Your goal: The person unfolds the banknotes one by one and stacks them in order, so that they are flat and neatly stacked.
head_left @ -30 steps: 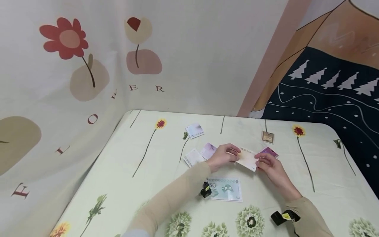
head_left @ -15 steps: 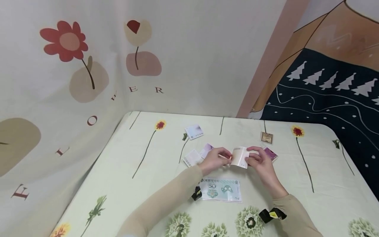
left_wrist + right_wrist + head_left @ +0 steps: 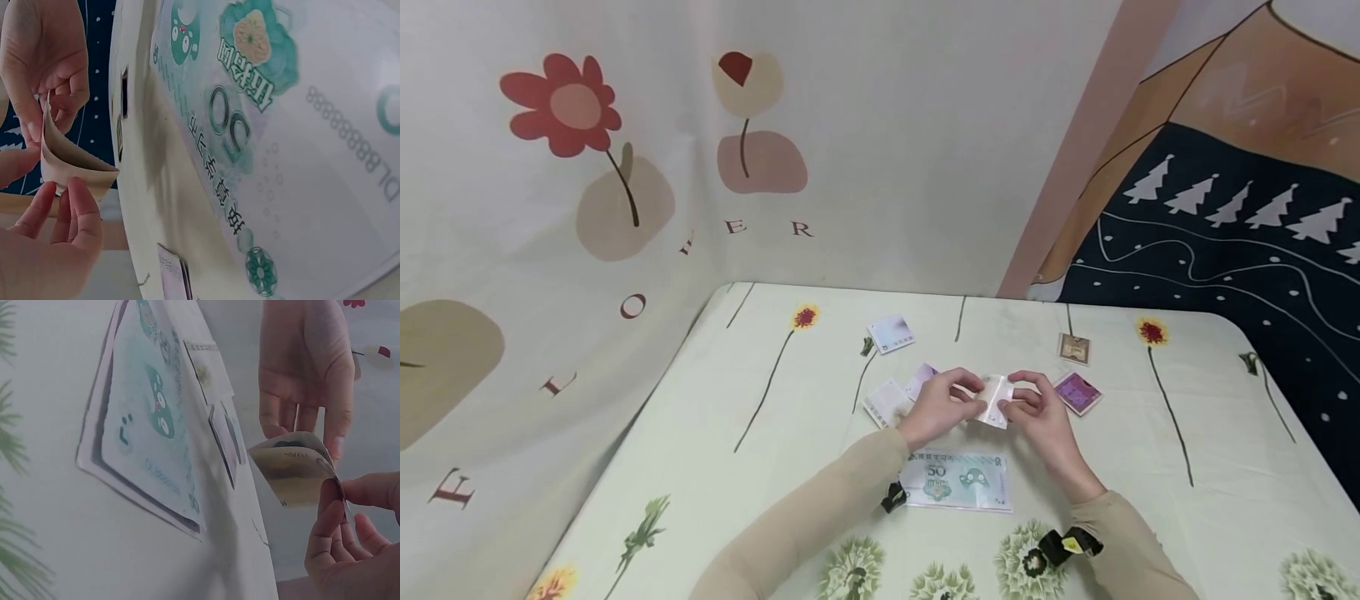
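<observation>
Both hands hold one pale, cream-toned play banknote above the table, behind a green 50 note. My left hand pinches its left end between thumb and fingers. The opposite end is pinched by my right hand. In the left wrist view the banknote bends over in a curve, its two halves brought toward each other with a gap between them. The word YUAN shows on the banknote in the right wrist view. Flat on the table in front of the hands lies the green 50 note, with another sheet's edge under it.
Right of the hands lie a folded purple note and, farther back, a folded brown note. To the left are a pale folded note, a lilac note partly behind the left hand, and a bluish folded note.
The cream banknote was held out nearly flat; it is now bent over as the right hand has moved left toward the left hand. The purple note at right has come into fuller view.
</observation>
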Available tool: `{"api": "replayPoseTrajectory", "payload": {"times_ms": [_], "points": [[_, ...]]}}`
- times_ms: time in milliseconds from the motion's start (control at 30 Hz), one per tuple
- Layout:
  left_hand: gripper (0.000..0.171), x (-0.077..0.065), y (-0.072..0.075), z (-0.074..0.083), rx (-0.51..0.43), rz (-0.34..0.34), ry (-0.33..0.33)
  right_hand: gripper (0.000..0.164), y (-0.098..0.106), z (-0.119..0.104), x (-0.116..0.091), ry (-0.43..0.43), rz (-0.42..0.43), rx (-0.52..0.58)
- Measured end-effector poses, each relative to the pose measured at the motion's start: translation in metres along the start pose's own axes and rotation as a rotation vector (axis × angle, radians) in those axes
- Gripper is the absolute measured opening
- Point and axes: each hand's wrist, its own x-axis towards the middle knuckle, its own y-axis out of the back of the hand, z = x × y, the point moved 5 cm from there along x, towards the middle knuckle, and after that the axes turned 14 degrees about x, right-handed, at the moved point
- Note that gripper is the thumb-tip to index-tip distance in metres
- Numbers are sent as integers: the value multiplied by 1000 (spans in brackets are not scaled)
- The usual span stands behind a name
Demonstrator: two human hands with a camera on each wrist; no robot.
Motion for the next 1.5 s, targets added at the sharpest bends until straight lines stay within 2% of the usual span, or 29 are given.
{"api": "replayPoseTrajectory", "payload": {"times_ms": [200,500,567,800,1000,1200,1367,1500], "points": [[32,-2,0,4,15,1,-40,42,-5,-2,0,7,-3,-11],[41,-6,-1,4,-13,-30,-41,43,-12,-4,-1,8,-20,8],[42,-7,0,3,-38,-39,-47,43,-13,-3,-1,10,-18,11],[47,-10,0,-3,-239,-73,-30,44,-14,-1,-3,1,-21,19],[58,-13,4,-7,-284,-75,-31,45,-13,-1,-4,1,-31,10],[59,-15,5,-11,-280,-96,-50,44,-10,0,-5,-2,-29,2],[53,-15,9,-17,-219,-95,-54,42,-7,1,-5,2,-24,5],[49,-14,14,-23,-169,-75,-61,39,-3,3,-5,7,-22,-46]]}}
